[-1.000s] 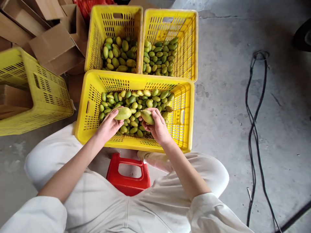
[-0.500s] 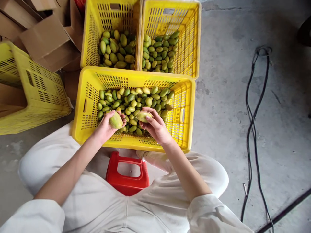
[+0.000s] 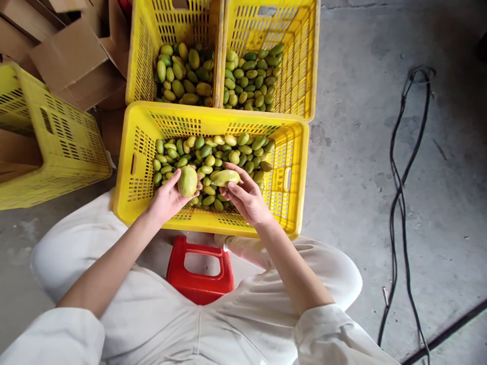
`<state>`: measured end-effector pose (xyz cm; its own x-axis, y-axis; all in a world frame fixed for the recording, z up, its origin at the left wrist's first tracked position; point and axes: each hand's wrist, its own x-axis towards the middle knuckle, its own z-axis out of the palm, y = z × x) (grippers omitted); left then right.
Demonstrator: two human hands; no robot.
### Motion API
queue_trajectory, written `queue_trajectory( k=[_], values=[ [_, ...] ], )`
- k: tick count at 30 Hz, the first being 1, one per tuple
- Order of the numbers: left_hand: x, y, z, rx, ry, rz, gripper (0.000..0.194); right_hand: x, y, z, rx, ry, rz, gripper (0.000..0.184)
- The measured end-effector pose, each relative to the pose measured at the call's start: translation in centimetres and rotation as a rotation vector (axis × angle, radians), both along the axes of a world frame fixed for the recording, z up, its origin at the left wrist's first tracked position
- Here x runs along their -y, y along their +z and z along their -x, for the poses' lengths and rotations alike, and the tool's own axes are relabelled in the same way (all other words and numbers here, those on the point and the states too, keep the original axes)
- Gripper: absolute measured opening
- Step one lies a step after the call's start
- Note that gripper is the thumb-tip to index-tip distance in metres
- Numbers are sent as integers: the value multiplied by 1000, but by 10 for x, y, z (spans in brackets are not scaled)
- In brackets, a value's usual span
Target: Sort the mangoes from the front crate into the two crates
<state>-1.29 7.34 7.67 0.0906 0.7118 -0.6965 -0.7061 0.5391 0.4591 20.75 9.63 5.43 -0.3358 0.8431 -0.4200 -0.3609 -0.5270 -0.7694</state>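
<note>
Over the near yellow crate (image 3: 142, 215), my left hand (image 3: 169, 197) grips a rounded yellow-green fruit (image 3: 187, 181), its fingers wrapped behind it. My right hand (image 3: 249, 200) holds a longer, paler green fruit (image 3: 225, 177) between thumb and fingers, lying sideways. The two held fruits are close together but apart. Beneath them, many small oval green and yellow fruits (image 3: 209, 152) cover the crate's floor; my hands hide some of these. The exact kind of fruit is not clear.
Two more yellow crates (image 3: 142, 56) (image 3: 299, 61) with green fruit adjoin the far side. Another yellow crate (image 3: 72, 137) stands left, beside cardboard boxes (image 3: 70, 58). A red stool (image 3: 200, 289) sits between my legs. Black cables (image 3: 399, 187) lie on the floor to the right.
My left hand has turned its fruit from lying lengthwise to end-on, then more upright. The fruit in my right hand has been rotated to lie sideways. The view has shifted slightly.
</note>
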Motion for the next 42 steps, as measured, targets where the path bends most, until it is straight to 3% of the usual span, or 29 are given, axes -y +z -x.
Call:
queue_trajectory(
  k=[4, 12, 18, 23, 30, 34, 42],
  values=[
    [1, -4, -4, -18, -41, -80, 29, 1, -3, -1, 39, -14, 1, 55],
    [-1, -6, -3, -52, 26, -40, 12, -1, -6, -1, 4, -38, 21, 50],
    [0, -12, -2, -104, 98, -123, 44, -5, -5, -3, -36, -39, 70, 42],
    [-3, -14, 0, -136, 169, -30, 28, -3, -6, 1, -38, -66, 75, 53],
    [-8, -3, 5, 31, 78, 56, 30, 2, -1, -2, 74, -66, 42, 44],
    [-5, 1, 6, 75, 8, 26, 27, -1, 4, -3, 7, -12, 108, 50],
    [-2, 2, -4, 38, -66, -39, 32, -4, -7, 4, -151, 65, 258, 46]
  ],
)
